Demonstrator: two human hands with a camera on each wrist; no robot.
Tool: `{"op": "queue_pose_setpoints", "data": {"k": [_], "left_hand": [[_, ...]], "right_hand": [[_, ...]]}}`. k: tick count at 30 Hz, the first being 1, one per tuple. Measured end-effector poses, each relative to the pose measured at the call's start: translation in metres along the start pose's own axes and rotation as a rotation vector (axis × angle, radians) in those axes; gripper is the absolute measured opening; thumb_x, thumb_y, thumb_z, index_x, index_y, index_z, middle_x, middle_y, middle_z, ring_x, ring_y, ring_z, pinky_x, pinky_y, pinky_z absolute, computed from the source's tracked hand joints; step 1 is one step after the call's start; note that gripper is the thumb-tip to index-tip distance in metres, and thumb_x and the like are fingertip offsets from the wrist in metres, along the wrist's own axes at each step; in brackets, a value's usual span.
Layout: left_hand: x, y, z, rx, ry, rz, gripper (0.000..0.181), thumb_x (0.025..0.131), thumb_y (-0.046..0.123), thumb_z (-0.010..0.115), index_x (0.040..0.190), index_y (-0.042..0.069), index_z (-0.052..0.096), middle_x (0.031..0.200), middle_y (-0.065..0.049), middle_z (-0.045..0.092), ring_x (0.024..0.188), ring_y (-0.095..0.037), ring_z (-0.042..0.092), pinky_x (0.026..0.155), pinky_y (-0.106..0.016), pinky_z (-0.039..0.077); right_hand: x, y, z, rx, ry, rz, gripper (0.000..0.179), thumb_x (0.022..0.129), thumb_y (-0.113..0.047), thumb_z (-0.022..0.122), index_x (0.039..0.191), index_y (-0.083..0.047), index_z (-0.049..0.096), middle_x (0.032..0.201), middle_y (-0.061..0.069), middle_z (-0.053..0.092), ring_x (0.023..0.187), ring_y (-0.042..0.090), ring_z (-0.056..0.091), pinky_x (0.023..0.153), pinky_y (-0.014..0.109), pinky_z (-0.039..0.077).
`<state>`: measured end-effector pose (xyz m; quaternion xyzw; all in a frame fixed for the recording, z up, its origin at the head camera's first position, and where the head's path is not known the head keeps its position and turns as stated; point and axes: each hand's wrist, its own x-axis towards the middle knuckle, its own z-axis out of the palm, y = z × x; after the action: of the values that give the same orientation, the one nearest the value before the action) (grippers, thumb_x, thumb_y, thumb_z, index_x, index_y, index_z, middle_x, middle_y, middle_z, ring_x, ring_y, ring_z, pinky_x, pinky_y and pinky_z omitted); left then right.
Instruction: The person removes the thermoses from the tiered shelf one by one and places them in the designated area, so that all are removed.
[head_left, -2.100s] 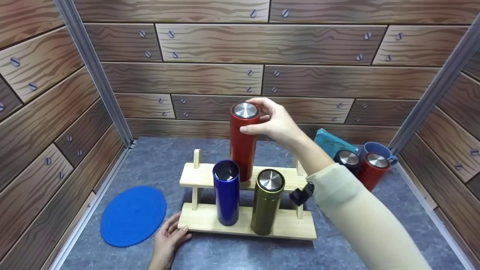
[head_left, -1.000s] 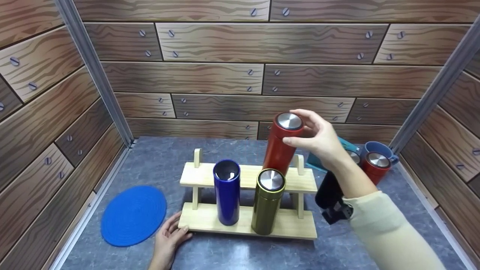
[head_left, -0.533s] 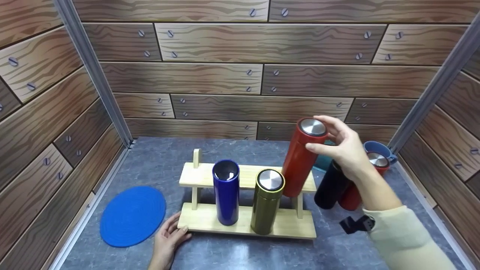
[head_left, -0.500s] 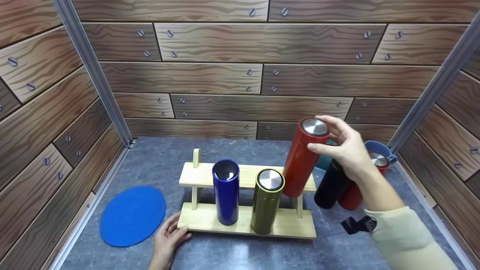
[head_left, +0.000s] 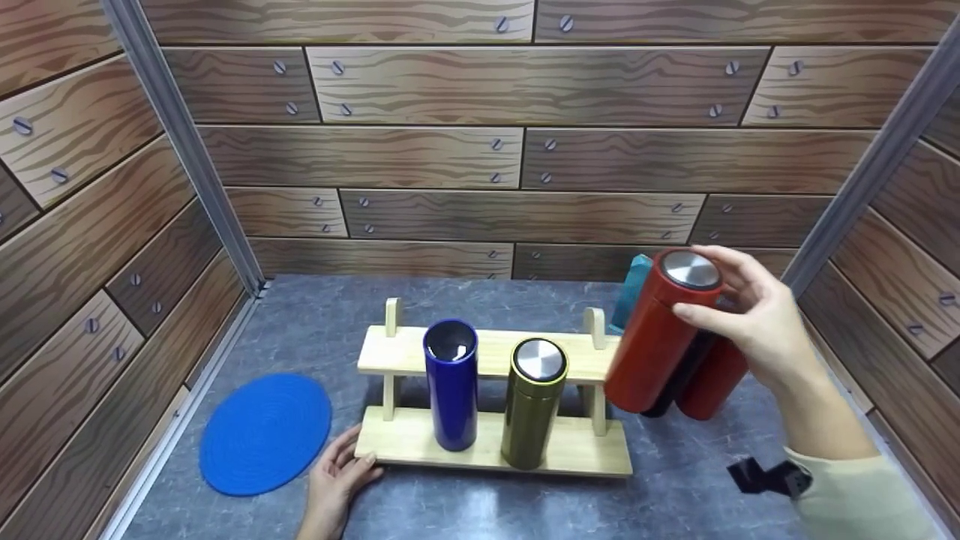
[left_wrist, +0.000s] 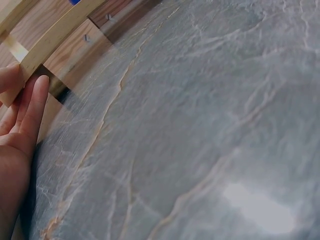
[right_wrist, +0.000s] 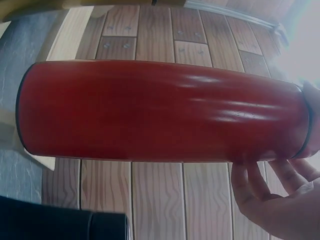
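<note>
My right hand (head_left: 776, 330) grips a red thermos flask (head_left: 651, 349) near its steel-topped lid, thumb in front and fingers behind. The flask leans, its base just off the right end of the two-tier wooden rack (head_left: 397, 349). In the right wrist view the flask (right_wrist: 160, 110) crosses the frame, fingers (right_wrist: 245, 187) at its lid end. My left hand (head_left: 337, 480) pinches the left corner of the rack's lower shelf; the left wrist view shows thumb and fingers about that wood (left_wrist: 55, 37). On the lower shelf stand a blue lidless flask (head_left: 452, 397) and an olive-gold flask (head_left: 529, 420).
Behind the held flask, a black flask (head_left: 681, 375) and another red flask (head_left: 716, 379) stand on the grey table, partly hidden. A teal packet (head_left: 631, 292) lies at the back right. A round blue mat (head_left: 266, 435) is at the left. Wood-patterned walls enclose the table.
My right hand has lifted the red flask off the rack's upper shelf and carried it right, tilting it, past the rack's end. The blue mug is now hidden. My left hand has stayed put.
</note>
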<state>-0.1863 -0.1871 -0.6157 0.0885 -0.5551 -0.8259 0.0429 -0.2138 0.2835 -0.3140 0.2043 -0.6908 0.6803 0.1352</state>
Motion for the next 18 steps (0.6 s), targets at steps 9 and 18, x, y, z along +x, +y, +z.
{"op": "queue_pose_setpoints", "data": {"k": [9,18], "left_hand": [[0.0,0.001,0.001,0.022,0.021,-0.019,0.068,0.078,-0.001,0.072,0.137,-0.003,0.038,0.116,-0.019,0.054,0.09,-0.026,0.063,0.077,-0.043,0.056],[0.0,0.0,0.0,0.012,-0.021,0.025,0.067,0.08,-0.004,0.069,0.137,-0.007,0.034,0.114,-0.019,0.055,0.088,-0.024,0.063,0.076,-0.042,0.057]], "right_hand": [[-0.02,0.003,-0.019,0.007,0.095,0.029,0.063,0.073,0.021,0.065,0.13,0.0,0.049,0.114,0.006,0.063,0.087,0.017,0.06,0.067,0.022,0.055],[-0.043,0.023,-0.04,-0.015,0.138,0.049,0.063,0.074,0.021,0.064,0.131,0.001,0.047,0.113,0.004,0.064,0.088,0.015,0.06,0.068,0.02,0.055]]}}
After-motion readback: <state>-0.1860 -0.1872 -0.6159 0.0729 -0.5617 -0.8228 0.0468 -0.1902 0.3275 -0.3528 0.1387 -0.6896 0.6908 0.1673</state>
